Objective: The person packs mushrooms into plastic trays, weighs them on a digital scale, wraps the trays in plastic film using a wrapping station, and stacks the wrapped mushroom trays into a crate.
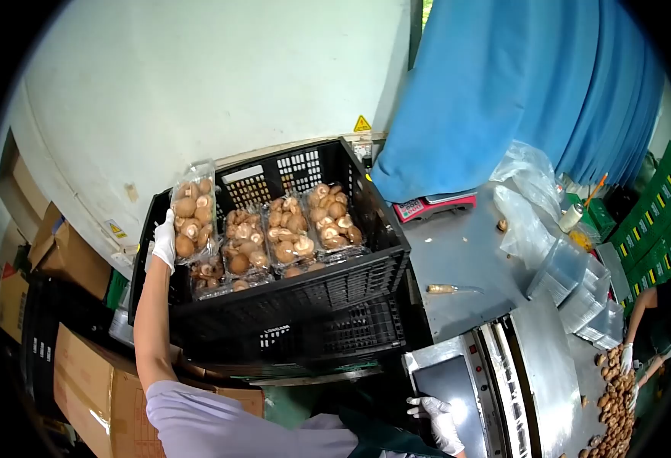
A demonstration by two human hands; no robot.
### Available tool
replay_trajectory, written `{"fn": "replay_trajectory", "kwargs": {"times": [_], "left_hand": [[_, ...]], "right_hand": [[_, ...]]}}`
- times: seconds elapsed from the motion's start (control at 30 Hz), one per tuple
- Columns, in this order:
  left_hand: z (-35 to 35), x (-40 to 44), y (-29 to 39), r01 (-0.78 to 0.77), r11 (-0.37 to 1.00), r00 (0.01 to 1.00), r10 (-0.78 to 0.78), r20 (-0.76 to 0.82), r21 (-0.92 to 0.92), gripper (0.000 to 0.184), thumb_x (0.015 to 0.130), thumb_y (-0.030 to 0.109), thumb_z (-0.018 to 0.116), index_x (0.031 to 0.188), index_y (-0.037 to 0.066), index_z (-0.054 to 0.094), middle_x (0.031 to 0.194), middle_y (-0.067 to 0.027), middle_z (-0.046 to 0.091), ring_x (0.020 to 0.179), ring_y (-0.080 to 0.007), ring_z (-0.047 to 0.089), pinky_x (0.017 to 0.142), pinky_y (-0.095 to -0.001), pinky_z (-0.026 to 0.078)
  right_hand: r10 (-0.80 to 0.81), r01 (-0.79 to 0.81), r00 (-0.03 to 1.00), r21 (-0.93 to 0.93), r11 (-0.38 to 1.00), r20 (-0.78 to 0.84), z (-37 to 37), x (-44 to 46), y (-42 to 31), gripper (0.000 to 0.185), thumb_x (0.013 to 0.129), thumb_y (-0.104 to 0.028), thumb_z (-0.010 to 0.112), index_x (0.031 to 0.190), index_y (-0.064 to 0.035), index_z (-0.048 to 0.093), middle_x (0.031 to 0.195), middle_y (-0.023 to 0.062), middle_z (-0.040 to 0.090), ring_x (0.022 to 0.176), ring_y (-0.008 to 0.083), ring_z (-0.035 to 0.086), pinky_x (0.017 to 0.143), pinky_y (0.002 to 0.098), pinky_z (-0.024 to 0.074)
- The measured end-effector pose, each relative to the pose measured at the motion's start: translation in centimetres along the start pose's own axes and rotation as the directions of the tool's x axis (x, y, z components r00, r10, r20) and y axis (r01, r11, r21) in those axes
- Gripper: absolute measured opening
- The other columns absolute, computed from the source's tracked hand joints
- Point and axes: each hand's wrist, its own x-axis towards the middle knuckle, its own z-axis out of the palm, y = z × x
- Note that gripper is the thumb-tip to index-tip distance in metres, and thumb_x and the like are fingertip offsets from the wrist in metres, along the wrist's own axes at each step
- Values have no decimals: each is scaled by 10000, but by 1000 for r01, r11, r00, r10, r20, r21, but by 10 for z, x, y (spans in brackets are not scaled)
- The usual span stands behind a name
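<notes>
My gloved left hand (164, 243) is closed on the side of a clear plastic pack of mushrooms (193, 214), tilted at the left end of a black crate (305, 286). Several similar mushroom packs (286, 229) sit side by side in the crate, over others partly hidden beneath. My right hand (438, 421), also gloved, is low in the view with its fingers apart and nothing in it. It hovers over or rests on the dark flat plate of a metal machine (442, 382); I cannot tell whether it touches.
On the metal table (458, 256) are a wooden-handled tool (454, 288), a red scale (435, 206), plastic bags (515, 221) and stacked clear trays (572, 282). Loose mushrooms (614, 404) lie at right near another person's gloved hands (627, 359). Cardboard boxes (91, 382) stand at left.
</notes>
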Motion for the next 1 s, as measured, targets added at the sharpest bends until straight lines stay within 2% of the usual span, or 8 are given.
{"fn": "replay_trajectory", "kwargs": {"times": [0.17,0.4,0.5,0.6,0.67,0.77,0.9,1.0], "left_hand": [[-58,54,-39,56,844,974,71,-215,534,696,860,550,536,1135,-88,576,1113,-199,621,984,-278,617,833,-367,486],[-70,63,-78,254,683,965,-133,-225,685,765,903,593,338,1171,-91,546,1218,-244,557,1170,-357,516,949,-408,426],[-61,66,-82,27,204,992,-126,-1,979,709,914,538,331,1175,-85,546,1219,-284,532,1183,-387,489,973,-438,409],[-8,-6,-31,35,204,976,206,-78,978,587,859,462,476,1127,-50,576,1180,-299,546,1165,-412,494,983,-458,394],[37,-64,18,-298,434,905,412,107,851,471,858,343,553,1145,-28,584,1133,-230,605,1042,-354,578,926,-407,434],[67,-39,30,-671,319,693,591,414,669,324,936,223,518,1144,-14,593,1157,-179,604,1023,-271,582,941,-348,427],[189,-136,21,-885,430,437,632,640,180,208,927,98,508,1041,-45,607,1058,-160,633,1002,-253,588,915,-317,438],[258,-319,33,-954,270,41,555,831,-133,183,899,51,553,1053,-16,627,1084,-145,633,1016,-244,588,935,-324,434]], "right_hand": [[38,-34,998,-85,996,46,10,7,-8,272,965,-180,483,932,29,655,1017,132,669,775,139,629,721,246,488],[46,-44,998,-43,998,32,12,10,-2,279,966,-195,495,944,40,645,1012,126,667,753,142,634,704,248,506],[1,-1,1000,-62,998,-2,15,2,-9,280,958,-207,503,916,21,660,987,123,676,754,140,629,704,260,489],[8,-9,1000,-18,1000,-28,13,-7,-3,293,961,-219,503,954,31,656,994,125,673,780,142,627,726,266,499],[29,-29,998,-3,1000,-55,7,-13,2,297,960,-225,505,1013,27,652,1001,123,671,808,143,627,770,274,508],[-45,38,998,-168,985,-38,-5,-26,6,284,965,-241,501,1107,-44,649,970,36,681,836,78,616,793,237,492],[-123,107,990,-203,973,-65,-20,-47,5,317,955,-292,519,1165,-77,617,966,31,674,873,88,622,859,241,472],[-190,150,950,-175,973,-246,-40,-93,-1,338,939,-315,534,1155,-70,618,966,66,681,902,136,629,879,270,473]]}}
